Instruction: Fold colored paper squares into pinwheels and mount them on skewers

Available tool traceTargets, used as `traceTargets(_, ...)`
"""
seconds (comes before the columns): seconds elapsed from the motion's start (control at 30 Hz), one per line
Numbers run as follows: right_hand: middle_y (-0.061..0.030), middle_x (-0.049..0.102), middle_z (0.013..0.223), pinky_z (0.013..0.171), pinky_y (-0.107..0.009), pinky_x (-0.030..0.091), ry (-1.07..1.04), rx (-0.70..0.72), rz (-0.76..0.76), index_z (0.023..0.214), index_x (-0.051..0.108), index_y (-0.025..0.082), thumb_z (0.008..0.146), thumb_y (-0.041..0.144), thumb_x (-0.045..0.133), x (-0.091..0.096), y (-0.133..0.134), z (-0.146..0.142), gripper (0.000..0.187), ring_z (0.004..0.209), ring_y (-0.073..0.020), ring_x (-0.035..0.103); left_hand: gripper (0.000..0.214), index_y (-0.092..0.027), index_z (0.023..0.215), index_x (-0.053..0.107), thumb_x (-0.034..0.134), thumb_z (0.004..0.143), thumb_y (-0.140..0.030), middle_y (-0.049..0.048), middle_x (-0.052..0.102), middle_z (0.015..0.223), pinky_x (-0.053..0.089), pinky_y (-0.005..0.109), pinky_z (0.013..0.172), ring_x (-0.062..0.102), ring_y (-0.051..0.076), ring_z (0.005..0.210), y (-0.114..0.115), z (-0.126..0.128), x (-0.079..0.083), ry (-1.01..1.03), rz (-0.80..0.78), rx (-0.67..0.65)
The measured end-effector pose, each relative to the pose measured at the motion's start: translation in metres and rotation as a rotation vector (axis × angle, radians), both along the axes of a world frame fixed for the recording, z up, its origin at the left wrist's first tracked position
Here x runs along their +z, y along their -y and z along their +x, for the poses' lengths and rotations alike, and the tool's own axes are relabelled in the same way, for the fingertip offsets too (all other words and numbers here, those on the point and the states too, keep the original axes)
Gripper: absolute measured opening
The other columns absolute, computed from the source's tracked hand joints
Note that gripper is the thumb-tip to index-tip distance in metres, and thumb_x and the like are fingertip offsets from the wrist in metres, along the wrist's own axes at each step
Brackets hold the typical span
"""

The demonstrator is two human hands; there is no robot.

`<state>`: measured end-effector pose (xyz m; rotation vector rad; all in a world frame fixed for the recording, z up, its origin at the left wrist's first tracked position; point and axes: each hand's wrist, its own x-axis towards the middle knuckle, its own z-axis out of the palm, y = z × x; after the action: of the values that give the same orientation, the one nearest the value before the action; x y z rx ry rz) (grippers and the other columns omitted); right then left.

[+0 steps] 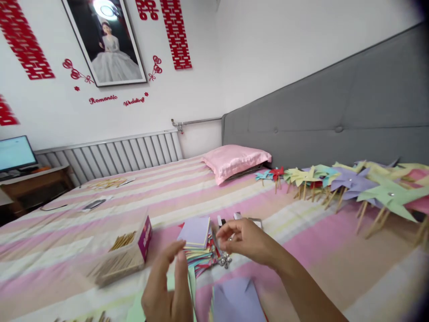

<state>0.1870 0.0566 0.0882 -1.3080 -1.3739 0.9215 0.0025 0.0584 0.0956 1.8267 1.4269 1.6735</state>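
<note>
Over the striped bedspread, held the left hand with thumb and forefinger narrowly parted, gripping nothing visible. Curled the right hand just beside silver bead-like pieces and stacked coloured paper; could not tell whether gripping anything. Had purple sheets lying nearer, just right of the left hand. Seemed at a step of picking among the small silver pieces; probably called for a fine, light pinch next.
</note>
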Motion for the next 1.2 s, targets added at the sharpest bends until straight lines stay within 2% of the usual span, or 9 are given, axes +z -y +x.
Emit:
traceTargets(0.1, -0.0035, 0.069, 0.077, 0.061, -0.028, 0.045, 0.159, 0.03, -0.059, 0.083, 0.071, 0.02, 0.053, 0.021, 0.072, -0.023, 0.002, 0.002, 0.03, 0.072, -0.0221, 0.061, 0.029, -0.018, 0.086, 0.067, 0.052, 0.077, -0.041, 0.0037, 0.068, 0.085, 0.042, 0.028, 0.073, 0.059, 0.021, 0.087, -0.026, 0.008, 0.004, 0.236, -0.16, -0.071)
traceTargets(0.2, -0.0083, 0.067, 0.095, 0.079, -0.039, 0.041, 0.501, 0.095, -0.202, 0.092, 0.07, 0.023, 0.039, 0.021, 0.079, -0.04, 0.003, 0.003, 0.053, 0.094, -0.0329, 0.056, 0.031, -0.017, 0.086, 0.067, 0.053, 0.076, -0.043, 0.0026, 0.066, 0.079, 0.04, 0.028, 0.073, 0.057, 0.019, 0.079, -0.042, 0.007, -0.024, 0.296, -0.241, -0.045)
traceTargets(0.3, -0.0102, 0.061, 0.113, 0.087, -0.04, 0.038, 0.772, 0.216, -0.28, 0.113, 0.06, 0.025, 0.045, 0.023, 0.076, -0.043, 0.008, -0.005, 0.069, 0.104, -0.0328, 0.052, 0.032, -0.017, 0.084, 0.067, 0.054, 0.074, -0.044, 0.0007, 0.062, 0.068, 0.038, 0.027, 0.065, 0.053, 0.017, 0.068, -0.048, 0.003, -0.054, 0.272, -0.357, -0.046)
traceTargets(0.5, -0.0114, 0.063, 0.106, 0.083, -0.036, 0.042, 0.862, 0.157, -0.35, 0.102, 0.066, 0.022, 0.037, 0.018, 0.082, -0.038, 0.017, -0.027, 0.067, 0.098, -0.0318, 0.056, 0.029, -0.018, 0.082, 0.065, 0.055, 0.075, -0.045, -0.0029, 0.056, 0.058, 0.034, 0.024, 0.056, 0.048, 0.014, 0.06, -0.05, -0.001, -0.062, 0.174, -0.371, -0.14)
traceTargets(0.63, -0.0105, 0.068, 0.09, 0.074, -0.036, 0.046, 1.011, 0.116, -0.354, 0.08, 0.071, 0.02, 0.031, 0.018, 0.087, -0.046, 0.009, -0.031, 0.052, 0.085, -0.0306, 0.062, 0.037, -0.016, 0.083, 0.065, 0.06, 0.069, -0.049, 0.0003, 0.06, 0.057, 0.035, 0.024, 0.049, 0.052, 0.016, 0.057, -0.055, 0.0, -0.067, 0.065, -0.521, -0.259)
traceTargets(0.73, -0.0104, 0.069, 0.087, 0.071, -0.036, 0.047, 1.079, 0.122, -0.361, 0.073, 0.07, 0.02, 0.034, 0.018, 0.086, -0.047, 0.005, -0.032, 0.042, 0.082, -0.0303, 0.063, 0.039, -0.016, 0.083, 0.066, 0.061, 0.067, -0.051, 0.0015, 0.061, 0.056, 0.036, 0.024, 0.049, 0.056, 0.017, 0.056, -0.057, 0.004, -0.075, -0.004, -0.557, -0.27)
traceTargets(0.93, -0.0165, 0.066, 0.1, 0.076, -0.038, 0.046, 1.069, 0.173, -0.439, 0.089, 0.068, 0.016, 0.053, 0.01, 0.075, -0.03, 0.011, -0.032, 0.036, 0.092, -0.0336, 0.06, 0.033, -0.017, 0.075, 0.067, 0.06, 0.067, -0.048, 0.0024, 0.063, 0.057, 0.038, 0.026, 0.051, 0.058, 0.018, 0.056, -0.056, 0.012, -0.086, -0.051, -0.507, -0.277)
traceTargets(1.1, -0.0192, 0.065, 0.104, 0.082, -0.039, 0.046, 1.082, 0.17, -0.457, 0.101, 0.064, 0.005, 0.059, 0.001, 0.066, -0.018, 0.015, -0.034, 0.042, 0.097, -0.0337, 0.059, 0.035, -0.019, 0.078, 0.065, 0.057, 0.068, -0.052, 0.0021, 0.062, 0.057, 0.035, 0.027, 0.051, 0.056, 0.019, 0.056, -0.057, 0.011, -0.089, -0.136, -0.547, -0.266)
traceTargets(1.2, -0.0204, 0.063, 0.108, 0.084, -0.04, 0.044, 1.078, 0.158, -0.443, 0.107, 0.061, 0.005, 0.061, 0.001, 0.063, -0.019, 0.015, -0.035, 0.046, 0.101, -0.034, 0.058, 0.037, -0.018, 0.08, 0.065, 0.056, 0.069, -0.053, 0.001, 0.059, 0.054, 0.032, 0.026, 0.049, 0.05, 0.017, 0.051, -0.058, 0.01, -0.089, -0.162, -0.544, -0.273)
